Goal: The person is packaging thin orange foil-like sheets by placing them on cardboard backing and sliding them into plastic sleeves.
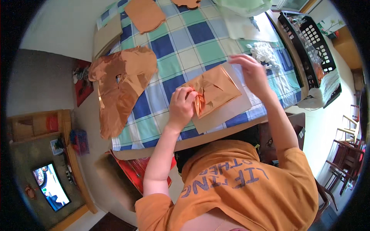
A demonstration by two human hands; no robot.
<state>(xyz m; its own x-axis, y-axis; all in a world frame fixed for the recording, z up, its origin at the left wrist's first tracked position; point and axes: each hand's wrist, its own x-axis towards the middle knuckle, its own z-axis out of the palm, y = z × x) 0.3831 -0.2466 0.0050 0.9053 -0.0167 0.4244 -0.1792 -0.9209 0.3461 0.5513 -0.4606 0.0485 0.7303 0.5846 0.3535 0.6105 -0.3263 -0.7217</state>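
Note:
A shiny copper-coloured foil package (219, 90) lies flat on a pale grey board (223, 120) near the front edge of the table. My left hand (182, 107) is closed on the gathered, crumpled foil at the package's left end. Just past the package's right far corner, my right hand (252, 75) hovers with fingers stretched out and nothing visible in it. A white tangle of cord-like strips (264, 54) lies beyond the right hand.
Loose copper foil (123, 84) hangs over the table's left edge. Tan cardboard shapes (145, 16) lie at the far side of the checked tablecloth (181, 42). A clear plastic sheet (250, 29) is at the far right. Beside the table stands a black basket (304, 46).

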